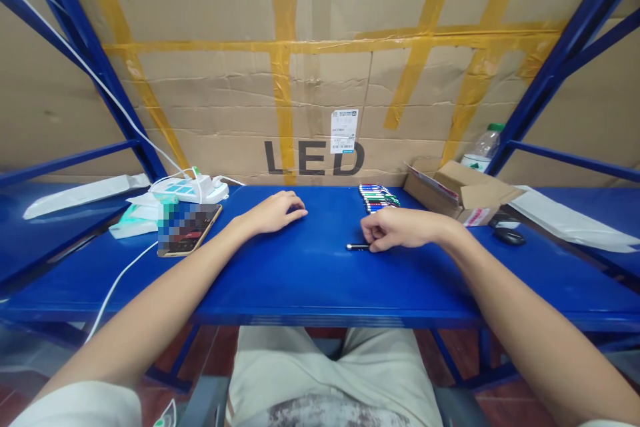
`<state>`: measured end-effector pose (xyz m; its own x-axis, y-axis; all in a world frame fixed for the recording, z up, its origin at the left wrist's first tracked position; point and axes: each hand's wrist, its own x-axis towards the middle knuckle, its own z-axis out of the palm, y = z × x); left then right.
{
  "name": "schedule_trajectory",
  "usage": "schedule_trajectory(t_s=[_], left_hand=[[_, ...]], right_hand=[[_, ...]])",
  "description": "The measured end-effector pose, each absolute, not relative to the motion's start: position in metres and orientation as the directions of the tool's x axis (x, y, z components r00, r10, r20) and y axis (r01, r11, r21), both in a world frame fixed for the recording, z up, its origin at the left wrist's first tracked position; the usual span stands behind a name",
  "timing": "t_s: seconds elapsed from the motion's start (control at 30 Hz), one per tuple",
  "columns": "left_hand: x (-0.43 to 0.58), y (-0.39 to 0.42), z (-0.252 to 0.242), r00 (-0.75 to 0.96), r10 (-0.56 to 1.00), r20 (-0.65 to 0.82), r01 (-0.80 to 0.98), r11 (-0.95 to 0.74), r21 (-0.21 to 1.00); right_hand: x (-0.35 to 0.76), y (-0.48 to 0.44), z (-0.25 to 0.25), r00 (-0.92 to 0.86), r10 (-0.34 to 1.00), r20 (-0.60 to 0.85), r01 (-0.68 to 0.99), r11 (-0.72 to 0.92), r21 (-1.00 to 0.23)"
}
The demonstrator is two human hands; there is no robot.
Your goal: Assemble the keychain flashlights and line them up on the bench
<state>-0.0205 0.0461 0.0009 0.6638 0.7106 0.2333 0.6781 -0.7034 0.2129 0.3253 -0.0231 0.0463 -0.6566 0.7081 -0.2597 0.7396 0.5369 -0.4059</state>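
My right hand point(393, 228) is curled over a small black pen-like stick with a silver tip point(357, 247), which pokes out to the left beneath the fingers. The rest of the stick is hidden by the hand. Just behind that hand lies a row of several similar slim sticks point(379, 199) in red, green, blue and silver; their exact kind is too small to tell. My left hand point(280, 212) rests on the blue table point(310, 273), fingers loosely extended and holding nothing.
On the left are a phone point(197, 230), a white power strip point(190, 188) with cables, and a pale green packet point(143, 217). To the right stand an opened cardboard box point(463, 190), a black mouse point(509, 236) and a bottle point(484, 148). A taped cardboard sheet point(225, 93) closes the back.
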Motion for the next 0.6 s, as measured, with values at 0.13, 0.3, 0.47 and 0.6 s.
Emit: schedule_trajectory(t_s=[0.13,0.3,0.47,0.6], left_hand=[[-0.024,0.049,0.001,0.645,0.731,0.225,0.702,-0.682,0.204],[-0.024,0.049,0.002,0.637,0.740,0.214,0.709,-0.672,0.213],[-0.026,0.049,0.002,0.623,0.755,0.207,0.723,-0.656,0.215],[-0.032,0.054,0.002,0.605,0.771,0.200,0.743,-0.637,0.206]], right_hand=[[0.350,-0.021,0.049,-0.520,0.788,-0.329,0.853,0.455,-0.257],[0.365,-0.015,0.052,-0.438,0.835,-0.334,0.899,0.396,-0.189],[0.358,-0.015,0.052,-0.453,0.848,-0.277,0.887,0.396,-0.239],[0.364,-0.012,0.050,-0.412,0.870,-0.270,0.906,0.361,-0.219]])
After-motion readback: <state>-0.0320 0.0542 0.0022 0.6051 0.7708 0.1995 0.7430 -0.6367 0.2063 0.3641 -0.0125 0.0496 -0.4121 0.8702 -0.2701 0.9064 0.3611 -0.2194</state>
